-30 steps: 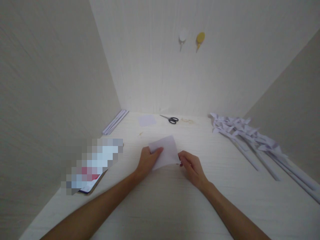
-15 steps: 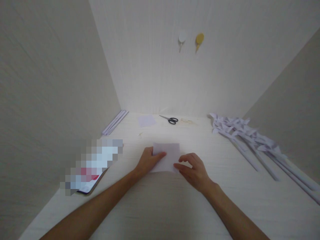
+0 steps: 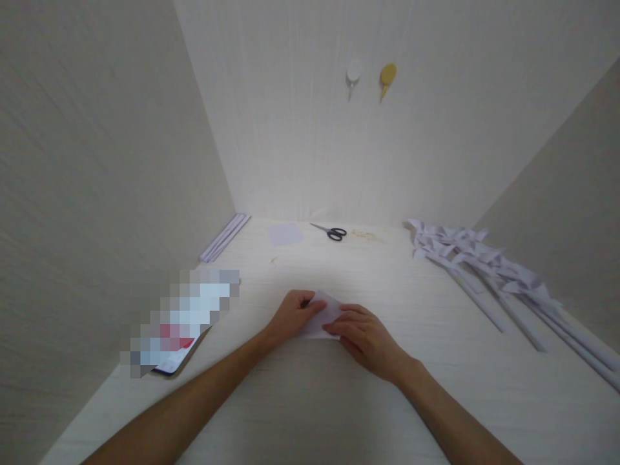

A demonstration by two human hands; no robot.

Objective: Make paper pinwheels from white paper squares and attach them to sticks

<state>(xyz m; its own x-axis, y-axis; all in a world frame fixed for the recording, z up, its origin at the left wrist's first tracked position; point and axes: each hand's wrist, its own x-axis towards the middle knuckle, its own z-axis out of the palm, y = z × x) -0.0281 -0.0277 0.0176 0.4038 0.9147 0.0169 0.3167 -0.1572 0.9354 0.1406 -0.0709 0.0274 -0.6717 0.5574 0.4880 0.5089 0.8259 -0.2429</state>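
Observation:
A small sheet of pale paper [image 3: 320, 323] is between my hands, low over the white table. My left hand [image 3: 293, 314] grips its left side, with the thumb lying across the top face and the fingers underneath. From the right, my right hand [image 3: 364, 332] holds the opposite side, its fingers over the paper and partly hiding it. The sheet now shows a slanted upper edge that peaks between the hands, as if bent over; the exact fold is hidden by my fingers.
Behind lie another paper square [image 3: 284, 234], black-handled scissors [image 3: 332, 232] and small yellowish bits [image 3: 362, 235]. Rolled paper sticks [image 3: 225, 237] and a phone [image 3: 177, 358] are at left. Several paper pinwheels on sticks [image 3: 477, 258] line the right. Two hooks [image 3: 388, 73] are on the back wall.
My right hand has moved left and onto the paper. The sheet went from a flat rectangle to a bent shape with a slanted top edge. The left hand stays on it.

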